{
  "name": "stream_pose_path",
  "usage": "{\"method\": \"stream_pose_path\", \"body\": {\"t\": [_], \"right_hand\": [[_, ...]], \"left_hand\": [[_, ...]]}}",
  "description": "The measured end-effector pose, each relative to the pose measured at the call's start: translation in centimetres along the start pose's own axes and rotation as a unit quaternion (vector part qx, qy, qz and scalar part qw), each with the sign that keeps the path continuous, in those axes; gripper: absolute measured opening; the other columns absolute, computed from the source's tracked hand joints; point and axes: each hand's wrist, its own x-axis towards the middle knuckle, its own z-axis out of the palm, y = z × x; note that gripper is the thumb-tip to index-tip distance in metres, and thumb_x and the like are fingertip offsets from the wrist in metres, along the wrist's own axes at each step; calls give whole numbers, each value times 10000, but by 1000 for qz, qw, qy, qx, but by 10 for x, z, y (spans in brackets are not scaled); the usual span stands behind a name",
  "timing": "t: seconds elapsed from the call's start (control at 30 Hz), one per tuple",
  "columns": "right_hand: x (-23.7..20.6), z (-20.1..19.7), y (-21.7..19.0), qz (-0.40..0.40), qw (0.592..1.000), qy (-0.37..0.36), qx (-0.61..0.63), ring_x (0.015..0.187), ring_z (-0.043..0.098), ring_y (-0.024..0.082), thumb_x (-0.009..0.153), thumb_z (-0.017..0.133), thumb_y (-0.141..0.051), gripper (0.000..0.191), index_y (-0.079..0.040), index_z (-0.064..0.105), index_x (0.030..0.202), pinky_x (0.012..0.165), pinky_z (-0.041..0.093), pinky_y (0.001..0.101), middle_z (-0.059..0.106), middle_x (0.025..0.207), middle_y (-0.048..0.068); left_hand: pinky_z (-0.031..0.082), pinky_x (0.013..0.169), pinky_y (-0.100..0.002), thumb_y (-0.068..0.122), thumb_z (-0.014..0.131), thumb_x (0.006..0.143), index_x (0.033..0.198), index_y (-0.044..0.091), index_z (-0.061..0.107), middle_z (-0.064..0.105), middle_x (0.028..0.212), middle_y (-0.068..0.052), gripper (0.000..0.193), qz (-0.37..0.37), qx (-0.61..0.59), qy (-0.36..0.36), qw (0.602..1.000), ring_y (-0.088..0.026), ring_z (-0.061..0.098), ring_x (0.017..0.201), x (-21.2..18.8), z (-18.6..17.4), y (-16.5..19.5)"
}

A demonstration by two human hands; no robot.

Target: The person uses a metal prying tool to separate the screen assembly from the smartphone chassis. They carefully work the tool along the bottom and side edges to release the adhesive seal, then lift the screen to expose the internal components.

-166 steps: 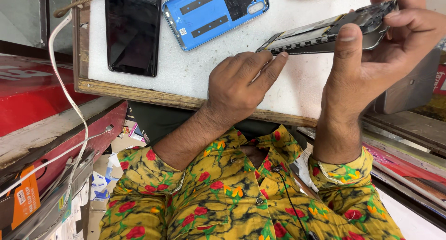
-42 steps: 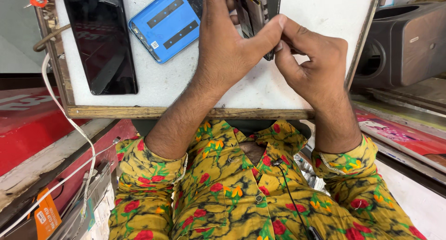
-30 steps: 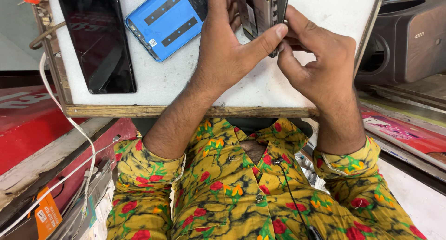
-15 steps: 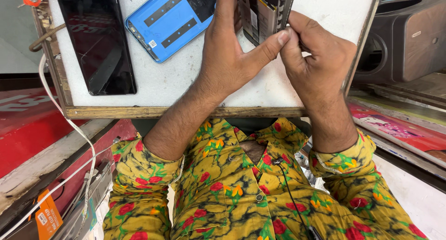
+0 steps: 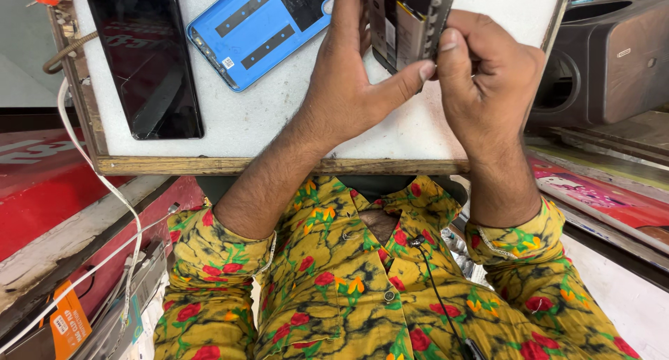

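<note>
Both hands hold an opened phone body point(image 5: 408, 22) upright on its edge over the white work board point(image 5: 279, 123). My left hand point(image 5: 355, 74) grips it from the left, thumb stretched along its lower edge. My right hand point(image 5: 488, 74) pinches its right edge with thumb and fingertips. The phone's insides, with a battery and metal frame, face me. A blue phone back cover point(image 5: 261, 29) lies flat on the board just left of my left hand. A black screen panel point(image 5: 143, 60) lies at the board's left side.
The board has a wooden frame point(image 5: 279, 166) along its near edge. A dark speaker box point(image 5: 606, 60) stands at the right. A white cable point(image 5: 104, 193) hangs down the left. Red shelves and packets sit at lower left, printed boxes at the right.
Since 5.5 s ago the phone body has turned from lying flat to standing on edge. In the last second both hands shifted slightly up the frame, the right fingers pinching the phone's edge.
</note>
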Motion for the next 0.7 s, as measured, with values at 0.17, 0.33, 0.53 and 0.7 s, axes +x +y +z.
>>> {"method": "stream_pose_path", "body": {"t": [0.17,0.33,0.53,0.7], "right_hand": [[3,-2,-3,15,1000,1,-12,740,695,111,1169,630,-20,111,22,733,1166,689,545,248,728,858,88],[4,1,-12,-10,1000,10,7,831,735,137,1063,615,71,141,57,701,1174,770,590,266,732,928,103],[3,1,-16,-35,999,13,3,916,762,171,1006,639,108,187,77,683,1184,833,614,272,755,1048,142],[0,3,-10,-42,999,26,-22,915,769,173,1061,638,76,138,58,686,1188,807,606,273,752,1007,137]], "left_hand": [[472,1193,-393,171,938,922,1554,89,84,458,1460,-200,1066,12,95,14,995,-291,513,1406,3,4,7],[485,1184,-408,186,939,910,1551,95,39,438,1451,-223,1109,12,152,45,987,-328,517,1403,5,12,5],[501,1169,-421,209,936,921,1554,104,-9,418,1457,-235,1142,-1,149,31,988,-334,526,1393,2,11,-1],[503,1186,-427,181,935,898,1555,110,-29,400,1471,-252,1169,2,182,18,983,-360,513,1413,2,11,-5]]}}
